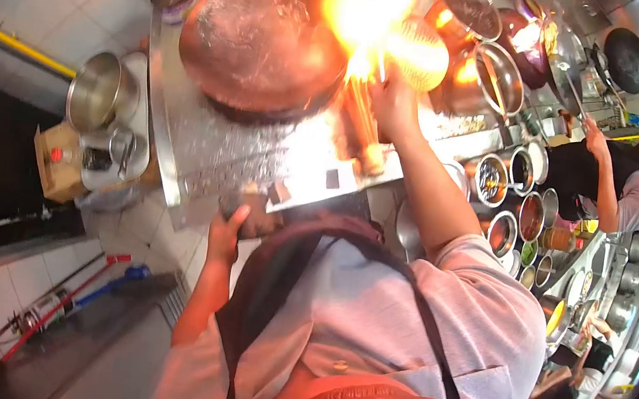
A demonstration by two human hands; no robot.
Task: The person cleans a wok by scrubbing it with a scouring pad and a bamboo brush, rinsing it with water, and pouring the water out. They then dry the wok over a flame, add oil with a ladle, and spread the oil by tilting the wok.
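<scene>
A large wok (264,41), its inside wet and shiny, sits on the steel stove. Bright flame (366,10) rises right beside it. My right hand (395,110) reaches to the base of the flame with its fingers closed; glare hides what they hold. Next to that hand stands a bundle of thin tan strips, like a bamboo wok brush (361,124). A round perforated strainer (419,53) glows in the firelight just beyond my hand. Low at the stove's front edge is my left hand (226,234), thumb raised, against something dark; its other fingers are mostly hidden.
On the left stand a steel pot (102,93), a cardboard box (58,167) and a yellow pipe (22,47). To the right are a steel pan (500,78), several seasoning pots (491,179) and a co-worker (636,183) at another wok. More people work farther down the counter.
</scene>
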